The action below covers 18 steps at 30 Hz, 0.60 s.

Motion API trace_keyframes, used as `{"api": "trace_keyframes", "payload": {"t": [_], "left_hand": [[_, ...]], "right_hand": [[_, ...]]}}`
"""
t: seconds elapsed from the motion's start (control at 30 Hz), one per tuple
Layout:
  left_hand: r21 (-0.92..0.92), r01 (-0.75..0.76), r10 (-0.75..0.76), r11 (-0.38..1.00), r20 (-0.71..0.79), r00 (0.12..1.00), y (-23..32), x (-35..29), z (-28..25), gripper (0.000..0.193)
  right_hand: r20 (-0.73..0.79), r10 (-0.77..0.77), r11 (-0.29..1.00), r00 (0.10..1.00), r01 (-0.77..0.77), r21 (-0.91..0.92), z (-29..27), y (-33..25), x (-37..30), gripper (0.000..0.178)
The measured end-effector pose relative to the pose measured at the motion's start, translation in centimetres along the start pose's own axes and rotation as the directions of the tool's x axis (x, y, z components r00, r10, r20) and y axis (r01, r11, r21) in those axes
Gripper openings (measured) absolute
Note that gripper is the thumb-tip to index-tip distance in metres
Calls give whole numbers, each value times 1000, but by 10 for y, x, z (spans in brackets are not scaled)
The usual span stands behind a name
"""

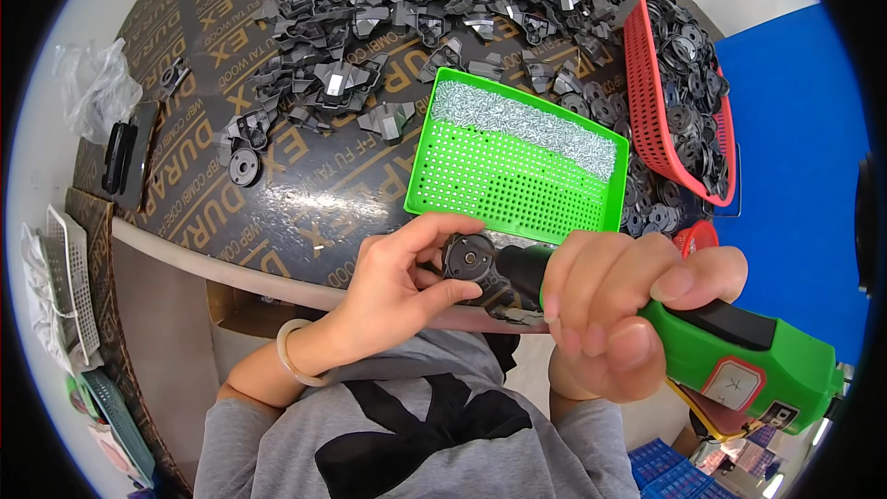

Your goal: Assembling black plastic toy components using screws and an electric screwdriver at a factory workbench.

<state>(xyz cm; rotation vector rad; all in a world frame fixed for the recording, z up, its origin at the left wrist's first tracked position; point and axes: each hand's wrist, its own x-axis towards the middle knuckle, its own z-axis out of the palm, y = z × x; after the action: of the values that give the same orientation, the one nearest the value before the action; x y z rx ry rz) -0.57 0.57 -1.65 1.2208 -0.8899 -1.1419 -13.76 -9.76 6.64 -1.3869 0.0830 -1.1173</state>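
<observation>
- While the left forearm angles up from the lower edge, the left hand (pixel 393 273) pinches 1 round black part (pixel 469 259) at the near edge of the table (pixel 314 212), forefinger above it and thumb below.
- The right hand (pixel 614 300) closes its curled fingers around 1 green power driver (pixel 795 360), held aslant with its black nose (pixel 522 268) directed left toward the part; whether the 2 touch cannot be told.
- Just beyond both hands, 1 green perforated tray (pixel 453 176) holds silver screws (pixel 527 129) along its far side and stands between the hands and a heap of black plastic parts (pixel 416 5).
- At right, 1 red basket (pixel 643 65) contains black discs (pixel 686 120); 1 small red container (pixel 697 237) sits nearer, partly screened by the right hand.
- At far left lies 1 clear plastic bag (pixel 97 83).
</observation>
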Motion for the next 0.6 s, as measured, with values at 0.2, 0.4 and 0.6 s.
{"api": "trace_keyframes", "payload": {"t": [0.2, 0.4, 0.6], "left_hand": [[-9, 32, -33, 999, -15, 999, -1, 0, 0, 50], [100, 97, -104, 990, 69, 992, 12, 0, -3, 54], [102, 127, -134, 987, 64, 989, 12, -2, -3, 53]], "right_hand": [[-8, 12, 1000, 1000, -12, -12, 0, 0, 0, 29], [10, 25, 1000, 1000, -25, -12, 0, -1, -1, 28], [22, 0, 998, 1000, -1, 59, -3, 5, -1, 35]]}}
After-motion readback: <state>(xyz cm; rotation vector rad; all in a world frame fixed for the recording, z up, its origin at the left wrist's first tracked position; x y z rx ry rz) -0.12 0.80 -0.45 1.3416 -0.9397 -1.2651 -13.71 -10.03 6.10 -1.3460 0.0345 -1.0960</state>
